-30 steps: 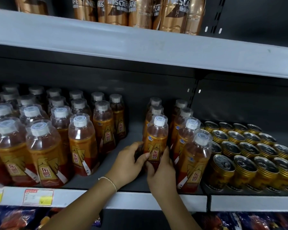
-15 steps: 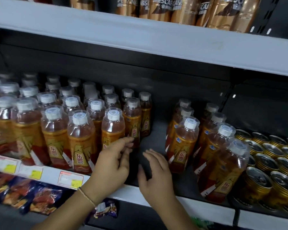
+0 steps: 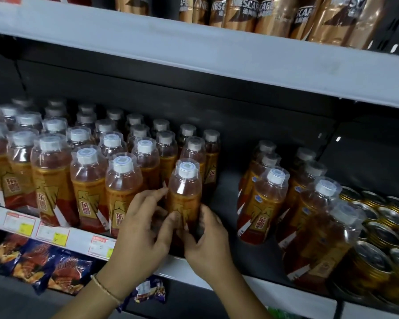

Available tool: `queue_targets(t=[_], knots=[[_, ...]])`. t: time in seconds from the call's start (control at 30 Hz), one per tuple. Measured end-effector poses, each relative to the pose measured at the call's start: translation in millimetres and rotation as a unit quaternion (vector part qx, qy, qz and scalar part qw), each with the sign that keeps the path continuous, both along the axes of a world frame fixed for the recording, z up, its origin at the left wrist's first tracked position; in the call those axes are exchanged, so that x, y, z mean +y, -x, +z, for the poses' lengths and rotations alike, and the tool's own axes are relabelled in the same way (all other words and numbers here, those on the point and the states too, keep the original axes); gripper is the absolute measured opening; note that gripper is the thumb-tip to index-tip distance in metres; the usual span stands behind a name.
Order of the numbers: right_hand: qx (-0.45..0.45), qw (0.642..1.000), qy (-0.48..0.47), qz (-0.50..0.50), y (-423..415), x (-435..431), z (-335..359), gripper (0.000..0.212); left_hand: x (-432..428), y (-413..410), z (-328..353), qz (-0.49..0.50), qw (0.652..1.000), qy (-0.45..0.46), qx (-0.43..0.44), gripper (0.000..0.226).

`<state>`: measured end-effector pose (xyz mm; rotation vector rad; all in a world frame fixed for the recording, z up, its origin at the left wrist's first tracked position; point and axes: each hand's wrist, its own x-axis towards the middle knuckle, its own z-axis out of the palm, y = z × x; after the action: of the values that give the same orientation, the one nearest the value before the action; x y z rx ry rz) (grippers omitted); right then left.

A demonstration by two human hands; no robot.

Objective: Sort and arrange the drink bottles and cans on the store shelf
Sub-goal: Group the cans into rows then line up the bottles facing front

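Both your hands are on one clear plastic bottle of amber drink with a white cap and an orange-gold label (image 3: 184, 194). It stands upright at the front of the dark store shelf (image 3: 286, 298), and your fingers hide its base. Your left hand (image 3: 141, 231) has its grip closed on the bottle's left side, thumb across the label and fingertips at the shoulder. Your right hand (image 3: 205, 238) has its grip curled round the lower right side. A thin cord bracelet (image 3: 106, 288) sits on your left wrist.

Just left of that bottle, touching or nearly touching it, is the packed block of matching bottles (image 3: 88, 180), running back in rows. To its right, across a bare strip of shelf, stands a smaller group of the same bottles (image 3: 267, 203), and beyond those the gold-rimmed cans (image 3: 378, 226). Above the bottle, on the next shelf up, are bronze coffee bottles (image 3: 263, 12). Below and left of it are white and yellow price tags (image 3: 52, 233) and blue snack packets (image 3: 44, 265).
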<state>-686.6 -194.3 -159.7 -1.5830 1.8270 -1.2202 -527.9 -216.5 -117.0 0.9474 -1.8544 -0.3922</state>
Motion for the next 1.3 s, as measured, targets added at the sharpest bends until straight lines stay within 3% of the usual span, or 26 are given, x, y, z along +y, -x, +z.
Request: queue_targets(t=[0.17,0.37,1.07,1.3], knots=[[0.028,0.999,-0.019,-0.024,30.9,40.0,-5.0,0.074,-6.9,23.7,-17.8,-0.152,0.974,-0.139,-0.097,0.059],[0.021,0.997,0.004,-0.075,53.6,78.6,-8.7,0.076,-0.9,60.9,-25.3,-0.240,0.955,-0.146,-0.090,0.051],[0.002,0.981,0.029,-0.190,73.4,102.7,-16.8,0.091,11.8,114.8,-38.1,-0.292,0.938,-0.172,-0.072,0.053],[0.022,0.979,0.027,-0.200,75.5,101.2,-14.8,0.086,9.8,116.2,-42.5,-0.299,0.922,-0.247,-0.010,0.055]])
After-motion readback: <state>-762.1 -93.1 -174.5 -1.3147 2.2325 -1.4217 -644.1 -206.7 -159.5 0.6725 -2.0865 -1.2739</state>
